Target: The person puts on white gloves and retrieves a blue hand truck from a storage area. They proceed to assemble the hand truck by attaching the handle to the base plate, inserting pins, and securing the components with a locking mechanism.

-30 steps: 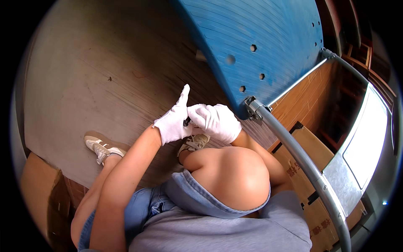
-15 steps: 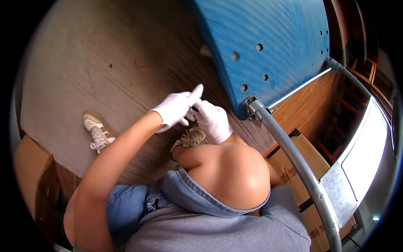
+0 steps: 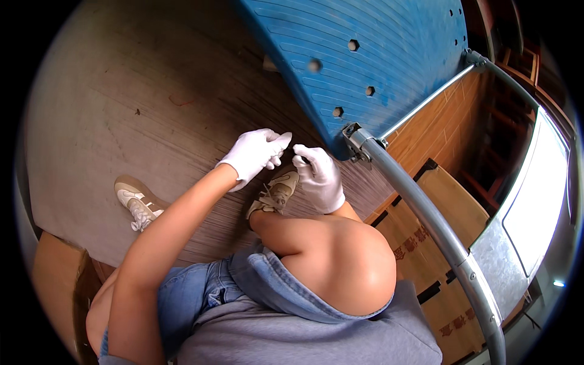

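Both my hands wear white gloves and hover close together over the wooden floor, just in front of the blue ridged panel (image 3: pixel 365 55). My left hand (image 3: pixel 254 155) has its fingers drawn together and points toward the right one. My right hand (image 3: pixel 319 177) has its fingertips pinched, a small gap away from the left fingertips. I see nothing between the fingers of either hand. Below the hands is my right foot in a beige sneaker (image 3: pixel 277 193). My bare knee (image 3: pixel 340 267) rises in front of it.
A grey metal pipe (image 3: pixel 426 225) with a bracket (image 3: pixel 359 140) runs along the panel's corner. Brown cardboard boxes (image 3: pixel 426 201) lie to the right and another box (image 3: pixel 55 286) at lower left. My other sneaker (image 3: pixel 135 204) rests on the plank floor (image 3: pixel 121 109).
My left hand has dropped its raised finger and closed up. Both hands came lower and slightly apart, and the view shifted so the panel sits further right.
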Demonstrator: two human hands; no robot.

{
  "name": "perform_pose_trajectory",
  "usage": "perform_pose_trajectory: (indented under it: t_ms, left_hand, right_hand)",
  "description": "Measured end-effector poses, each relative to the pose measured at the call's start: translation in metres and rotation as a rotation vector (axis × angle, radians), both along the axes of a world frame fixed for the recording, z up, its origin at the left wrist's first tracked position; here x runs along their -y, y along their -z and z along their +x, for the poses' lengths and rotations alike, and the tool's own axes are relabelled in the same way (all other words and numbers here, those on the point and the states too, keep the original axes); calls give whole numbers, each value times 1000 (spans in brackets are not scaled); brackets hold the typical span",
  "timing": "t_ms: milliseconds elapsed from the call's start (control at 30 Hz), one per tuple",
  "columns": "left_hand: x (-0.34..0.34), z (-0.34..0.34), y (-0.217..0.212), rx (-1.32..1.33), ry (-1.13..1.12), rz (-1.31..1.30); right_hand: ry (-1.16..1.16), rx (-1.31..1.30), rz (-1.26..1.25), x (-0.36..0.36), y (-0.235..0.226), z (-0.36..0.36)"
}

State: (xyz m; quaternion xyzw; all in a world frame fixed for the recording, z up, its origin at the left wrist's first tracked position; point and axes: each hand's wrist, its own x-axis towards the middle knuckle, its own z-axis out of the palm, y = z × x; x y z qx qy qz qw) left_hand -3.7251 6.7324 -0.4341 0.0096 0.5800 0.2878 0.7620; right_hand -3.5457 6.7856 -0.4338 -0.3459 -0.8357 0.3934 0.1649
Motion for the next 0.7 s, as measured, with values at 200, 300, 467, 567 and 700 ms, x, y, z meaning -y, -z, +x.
perform_pose_trajectory:
  t_ms: [200, 300, 467, 567, 700]
  left_hand:
    - [-15, 14, 49, 92, -175, 0]
    - [-37, 29, 59, 161, -169, 17]
    - [-52, 38, 85, -317, 546, 784]
    - [-59, 34, 85, -275, 620, 755]
    - [-64, 33, 85, -177, 692, 595]
  right_hand:
    - [33, 363, 28, 10, -27, 30]
    - [55, 459, -43, 4, -34, 36]
    - [225, 505, -54, 9, -23, 68]
    - [440, 486, -166, 21, -35, 63]
    - [543, 423, -187, 36, -30, 84]
